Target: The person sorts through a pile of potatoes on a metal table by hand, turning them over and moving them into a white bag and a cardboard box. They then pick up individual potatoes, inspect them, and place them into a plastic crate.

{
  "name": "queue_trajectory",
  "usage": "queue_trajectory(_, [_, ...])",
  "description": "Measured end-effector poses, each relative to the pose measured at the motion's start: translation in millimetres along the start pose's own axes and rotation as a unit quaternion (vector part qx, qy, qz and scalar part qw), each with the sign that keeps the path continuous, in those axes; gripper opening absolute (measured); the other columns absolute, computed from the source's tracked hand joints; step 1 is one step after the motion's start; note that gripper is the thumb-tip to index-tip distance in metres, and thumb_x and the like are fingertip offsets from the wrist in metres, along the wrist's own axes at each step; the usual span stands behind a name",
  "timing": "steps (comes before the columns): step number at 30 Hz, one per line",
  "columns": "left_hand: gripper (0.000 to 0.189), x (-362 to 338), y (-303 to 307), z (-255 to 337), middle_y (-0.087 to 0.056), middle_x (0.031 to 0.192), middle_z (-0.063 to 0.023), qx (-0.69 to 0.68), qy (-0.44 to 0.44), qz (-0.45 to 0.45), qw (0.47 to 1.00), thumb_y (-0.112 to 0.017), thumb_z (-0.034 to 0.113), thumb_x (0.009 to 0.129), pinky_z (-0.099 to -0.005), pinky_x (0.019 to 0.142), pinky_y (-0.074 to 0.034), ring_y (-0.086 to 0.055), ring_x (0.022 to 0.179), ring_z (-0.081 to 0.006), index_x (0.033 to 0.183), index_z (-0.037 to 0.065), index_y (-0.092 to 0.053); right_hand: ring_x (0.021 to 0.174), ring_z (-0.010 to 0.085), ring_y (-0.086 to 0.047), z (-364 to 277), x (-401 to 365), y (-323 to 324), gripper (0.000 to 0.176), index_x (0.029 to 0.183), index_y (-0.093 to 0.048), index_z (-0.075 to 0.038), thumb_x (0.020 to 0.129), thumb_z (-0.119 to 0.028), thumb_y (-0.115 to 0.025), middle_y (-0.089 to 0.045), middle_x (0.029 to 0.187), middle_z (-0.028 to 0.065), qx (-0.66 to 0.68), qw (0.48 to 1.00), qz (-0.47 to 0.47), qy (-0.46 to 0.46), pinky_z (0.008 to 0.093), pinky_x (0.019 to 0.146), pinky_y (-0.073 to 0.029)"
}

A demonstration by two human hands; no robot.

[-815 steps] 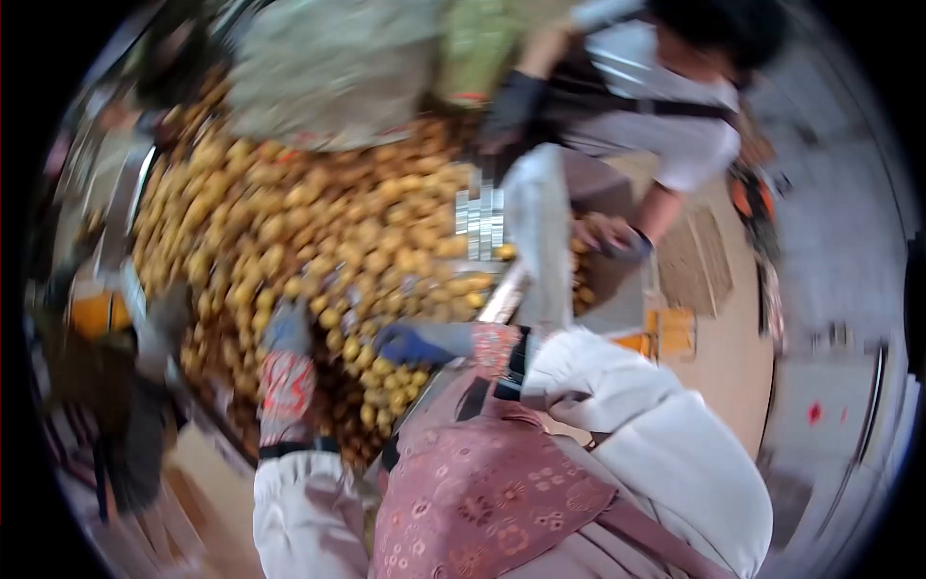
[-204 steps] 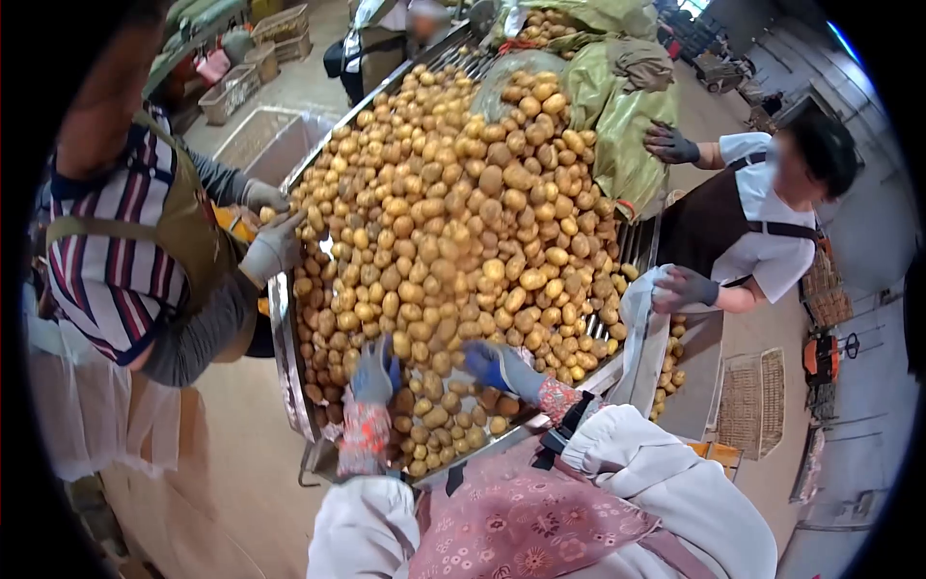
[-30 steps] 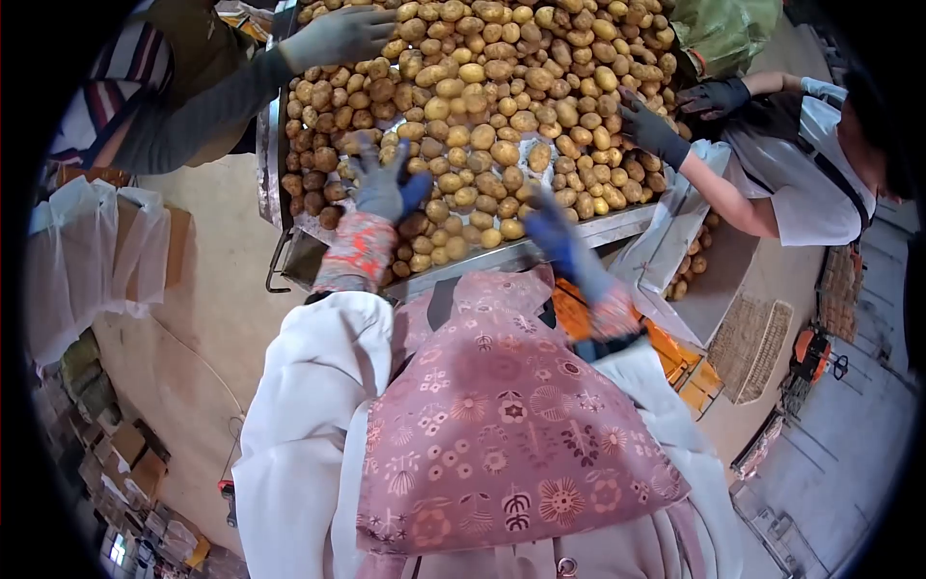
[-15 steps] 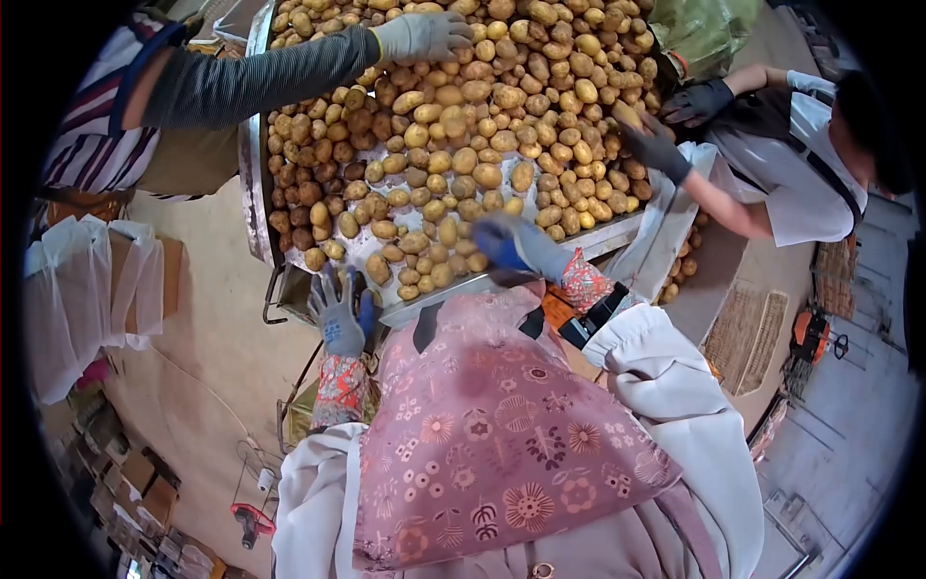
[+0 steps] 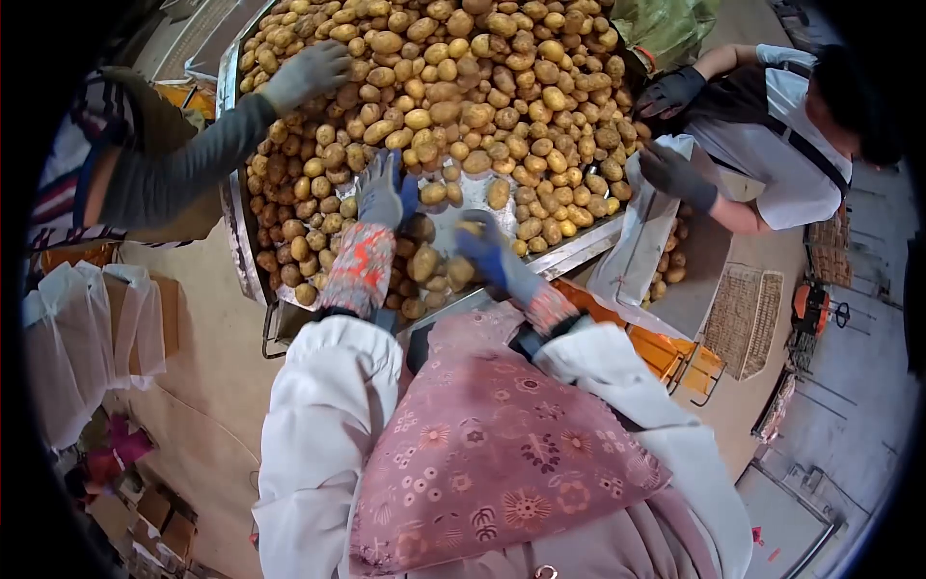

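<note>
A heap of potatoes (image 5: 482,92) covers a metal-edged sorting table (image 5: 579,241). My left hand (image 5: 383,196), in a grey and blue glove, reaches over the near part of the heap with its fingers stretched out against the potatoes. To its right, my right hand (image 5: 490,256), in a blue glove and smeared by motion, is closed around a potato (image 5: 470,230) near the front edge. Several loose potatoes (image 5: 429,265) lie between my forearms. A bare light patch of the table surface (image 5: 475,193) shows just beyond my right hand.
At the left, a co-worker's grey-gloved hand (image 5: 311,75) rests on the heap. Another co-worker's dark-gloved hand (image 5: 678,174) hangs over a lined box (image 5: 666,275) with potatoes in it. A green bag (image 5: 666,29) lies at the back right. Orange crates (image 5: 675,359) stand below the table.
My left hand has moved from the table's front edge forward and right onto the potatoes. Loose potatoes near me have shifted. The left co-worker's hand has moved left.
</note>
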State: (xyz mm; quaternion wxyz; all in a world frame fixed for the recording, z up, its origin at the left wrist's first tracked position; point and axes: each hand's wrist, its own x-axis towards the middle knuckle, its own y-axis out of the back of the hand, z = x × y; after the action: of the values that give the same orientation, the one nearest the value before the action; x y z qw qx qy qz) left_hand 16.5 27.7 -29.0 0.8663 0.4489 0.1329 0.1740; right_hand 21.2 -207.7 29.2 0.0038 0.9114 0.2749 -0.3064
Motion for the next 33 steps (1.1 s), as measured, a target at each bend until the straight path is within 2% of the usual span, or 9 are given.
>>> queue_trajectory(6, [0.086, 20.8, 62.4, 49.3, -0.031, 0.158, -0.018, 0.209, 0.005, -0.202, 0.957, -0.063, 0.063, 0.083, -0.0508, 0.11, -0.038, -0.039, 0.139, -0.0391, 0.153, 0.021, -0.035, 0.105, 0.0209, -0.059, -26.3, -113.0, 150.6, 0.059, 0.136, -0.048, -0.01, 0.096, -0.053, -0.055, -0.059, 0.11, 0.0063, 0.436, 0.873, -0.043, 0.216, 0.0361, 0.088, -0.048])
queue_trajectory(9, [0.073, 9.8, 43.2, 40.2, -0.051, 0.135, -0.0226, 0.216, -0.045, -0.208, 0.953, -0.065, 0.054, 0.086, -0.0494, 0.099, -0.046, -0.054, 0.121, -0.0416, 0.145, 0.017, -0.044, 0.109, 0.0209, -0.058, -66.0, -153.5, 161.4, 0.051, 0.133, -0.052, -0.01, 0.099, -0.049, -0.053, -0.06, 0.114, 0.0062, 0.536, 0.805, 0.132, 0.218, 0.0368, 0.093, -0.048])
queue_trajectory(15, [0.054, -52.1, 34.6, 18.7, -0.063, 0.112, -0.0196, 0.093, 0.0, -0.219, 0.971, -0.067, 0.051, 0.085, -0.0469, 0.088, -0.05, -0.063, 0.103, -0.039, 0.123, 0.013, -0.059, 0.095, 0.0131, -0.058, -50.0, -100.0, 103.2, 0.044, 0.137, -0.052, -0.006, 0.098, -0.025, -0.06, -0.062, 0.108, 0.0066, -0.076, 0.992, 0.087, 0.046, 0.0282, 0.085, -0.049])
queue_trajectory(19, [0.039, -98.1, 52.2, -0.9, -0.066, 0.103, -0.0168, -0.159, 0.048, -0.133, 0.977, -0.067, 0.038, 0.088, -0.0367, 0.086, -0.05, -0.065, 0.094, -0.0279, 0.11, 0.006, -0.061, 0.114, 0.0361, -0.061, 19.1, -6.9, 63.8, 0.063, 0.141, -0.048, -0.007, 0.092, -0.043, -0.063, -0.063, 0.124, 0.0235, -0.401, 0.909, -0.094, 0.069, 0.0412, 0.1, -0.046])
queue_trajectory(22, [0.021, -140.3, 63.8, -12.8, -0.064, 0.097, -0.008, -0.37, 0.14, -0.013, 0.918, -0.068, 0.013, 0.089, -0.0268, 0.08, -0.049, -0.059, 0.088, -0.0142, 0.104, 0.002, -0.059, 0.112, 0.035, -0.063, 39.1, 61.0, 44.7, 0.055, 0.137, -0.054, -0.012, 0.092, -0.043, -0.06, -0.065, 0.123, 0.0208, -0.101, 0.956, -0.273, -0.015, 0.0415, 0.1, -0.046])
queue_trajectory(26, [0.015, -202.1, 71.3, -35.9, -0.058, 0.093, -0.0024, -0.528, 0.211, 0.09, 0.818, -0.067, 0.012, 0.091, -0.0242, 0.065, -0.049, -0.055, 0.074, -0.0092, 0.099, 0.007, -0.055, 0.111, 0.0395, -0.062, -38.3, 57.6, 47.9, 0.047, 0.127, -0.061, -0.013, 0.091, -0.043, -0.059, -0.065, 0.122, 0.0186, -0.414, 0.876, 0.026, 0.247, 0.0483, 0.097, -0.047])
queue_trajectory(30, [0.021, -220.3, 94.5, 38.8, -0.058, 0.097, -0.0029, -0.613, 0.307, 0.247, 0.685, -0.071, 0.021, 0.09, -0.0295, 0.069, -0.055, -0.061, 0.083, -0.0157, 0.101, 0.01, -0.058, 0.11, 0.0383, -0.061, -6.2, 46.8, 80.7, 0.046, 0.132, -0.055, -0.015, 0.093, -0.039, -0.057, -0.061, 0.127, 0.0157, -0.553, 0.751, -0.101, 0.346, 0.0488, 0.098, -0.045])
queue_trajectory(31, [0.021, -222.8, 87.5, 33.7, -0.058, 0.097, -0.0029, -0.61, 0.309, 0.255, 0.683, -0.071, 0.021, 0.09, -0.0295, 0.069, -0.055, -0.061, 0.083, -0.0157, 0.101, 0.01, -0.058, 0.11, 0.0354, -0.062, -26.6, 41.2, 72.5, 0.045, 0.134, -0.054, -0.017, 0.095, -0.039, -0.055, -0.059, 0.13, 0.014, -0.505, 0.812, -0.246, 0.16, 0.0475, 0.097, -0.046])
queue_trajectory(33, [0.027, -229.8, 58.9, 14.0, -0.059, 0.097, -0.0036, -0.129, 0.029, 0.301, 0.944, -0.066, 0.028, 0.093, -0.0316, 0.071, -0.055, -0.061, 0.086, -0.0167, 0.108, 0.006, -0.06, 0.109, 0.0326, -0.062, -39.6, 37.7, 55.6, 0.044, 0.137, -0.053, -0.02, 0.097, -0.039, -0.052, -0.057, 0.133, 0.0123, -0.436, 0.812, -0.386, -0.037, 0.0462, 0.097, -0.047])
